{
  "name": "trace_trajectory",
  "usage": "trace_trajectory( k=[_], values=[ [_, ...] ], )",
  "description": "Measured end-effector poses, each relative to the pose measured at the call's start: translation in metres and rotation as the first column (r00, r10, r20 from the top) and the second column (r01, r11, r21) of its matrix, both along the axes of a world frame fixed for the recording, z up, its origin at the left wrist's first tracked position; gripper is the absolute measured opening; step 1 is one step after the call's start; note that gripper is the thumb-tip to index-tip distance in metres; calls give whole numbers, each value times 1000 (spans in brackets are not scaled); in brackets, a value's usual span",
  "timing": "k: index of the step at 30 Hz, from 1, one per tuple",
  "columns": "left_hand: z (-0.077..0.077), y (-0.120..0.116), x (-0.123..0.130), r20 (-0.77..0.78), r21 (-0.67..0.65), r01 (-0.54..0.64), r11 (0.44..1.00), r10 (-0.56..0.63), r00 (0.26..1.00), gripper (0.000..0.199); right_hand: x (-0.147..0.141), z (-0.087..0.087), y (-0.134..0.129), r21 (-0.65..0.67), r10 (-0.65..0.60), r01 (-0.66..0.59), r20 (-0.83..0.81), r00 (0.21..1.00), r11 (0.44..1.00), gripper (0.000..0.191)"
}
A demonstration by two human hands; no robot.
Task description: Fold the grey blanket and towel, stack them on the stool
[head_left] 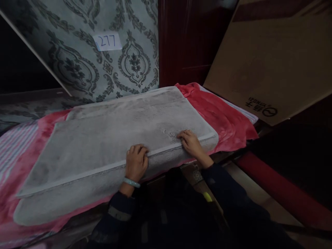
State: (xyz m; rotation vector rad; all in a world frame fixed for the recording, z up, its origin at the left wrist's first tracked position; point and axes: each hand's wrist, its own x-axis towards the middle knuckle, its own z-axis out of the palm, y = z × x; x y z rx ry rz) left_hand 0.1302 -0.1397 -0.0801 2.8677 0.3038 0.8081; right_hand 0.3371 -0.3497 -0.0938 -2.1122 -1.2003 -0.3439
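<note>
A grey plush cloth [114,131] lies in layers across a long surface, with a pale strip along its front edge. My left hand [136,162], wearing a pale bangle [131,182], rests at this edge near the middle. Its fingers are curled and bunched against the plush; the grip underneath is partly hidden. Farther right, my right hand [191,142] lies over the same edge with fingers bent, their tips at a rough, ruffled patch [171,134] of pile. The fingers look closed on the plush there.
A red cloth [220,117] and a striped sheet [18,147] lie under the plush. A cardboard box [275,62] leans at the right. Patterned wallpaper [135,65] behind bears a paper marked 277 [107,40]. A red bar [282,190] runs at lower right.
</note>
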Motion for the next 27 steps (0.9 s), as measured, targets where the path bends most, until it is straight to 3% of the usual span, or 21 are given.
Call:
trace_trajectory(
  k=[5, 8, 14, 19, 23, 27],
  values=[
    [0, 1, 0, 5, 12, 3, 1000, -3, 1000, 21, -6, -14, -7, 15, -4, 4, 9, 1000, 1000, 26],
    [-1, 3, 0, 19, 23, 9, 1000, -9, 1000, 21, 2, -11, -17, 4, 14, -14, 23, 1000, 1000, 27],
    [-3, 6, 1, 38, 19, 22, 1000, -23, 999, 21, 41, -3, -42, -51, -269, 275, 96, 958, 960, 36],
    [-3, 5, 2, 31, 31, 10, 999, -11, 999, 21, 46, -13, -69, -90, -346, 359, 129, 929, 929, 34],
    [-2, 1, 0, -3, 32, -10, 999, 10, 1000, 21, 44, -4, -63, -130, -406, 422, 134, 904, 897, 28],
    [-2, -6, -1, -57, 74, -43, 996, 47, 997, 33, 48, -2, -41, -148, -321, 346, 167, 932, 927, 39]
  ],
)
